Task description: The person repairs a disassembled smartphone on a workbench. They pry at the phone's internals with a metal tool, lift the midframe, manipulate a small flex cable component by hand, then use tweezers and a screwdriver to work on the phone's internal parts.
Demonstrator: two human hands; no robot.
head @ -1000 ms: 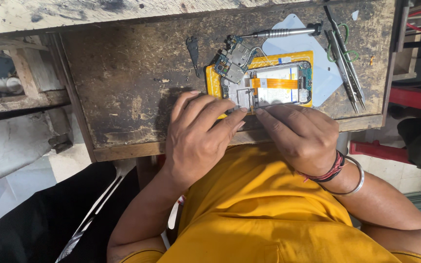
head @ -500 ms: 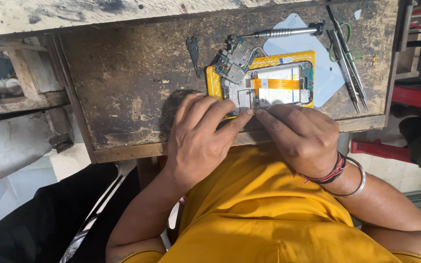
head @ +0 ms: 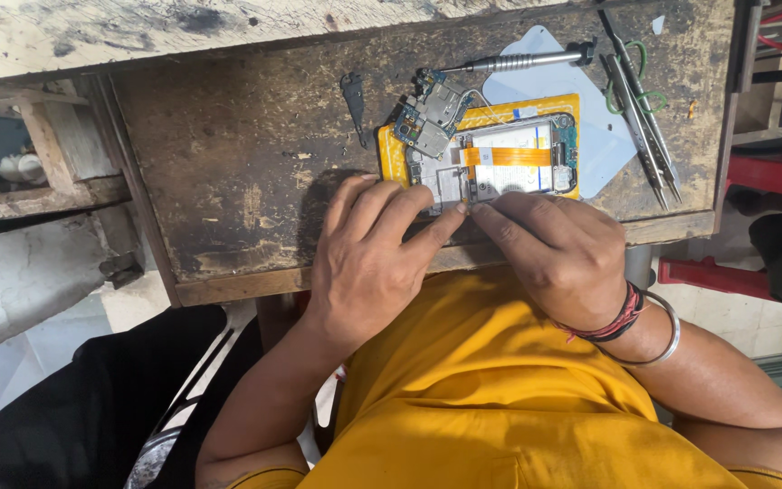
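An opened phone [head: 500,163] lies flat in its yellow case near the surface's front edge, back cover off, orange ribbon cable across its exposed middle, circuit board tilted at its left end.

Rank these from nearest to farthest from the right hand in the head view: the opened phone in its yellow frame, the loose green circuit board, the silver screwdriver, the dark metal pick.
1. Opened phone in its yellow frame: right at the right hand's fingertips.
2. Loose green circuit board: at the phone's upper left corner.
3. Silver screwdriver and dark metal pick: too close to call; the screwdriver lies beyond the phone, the pick off to the left.
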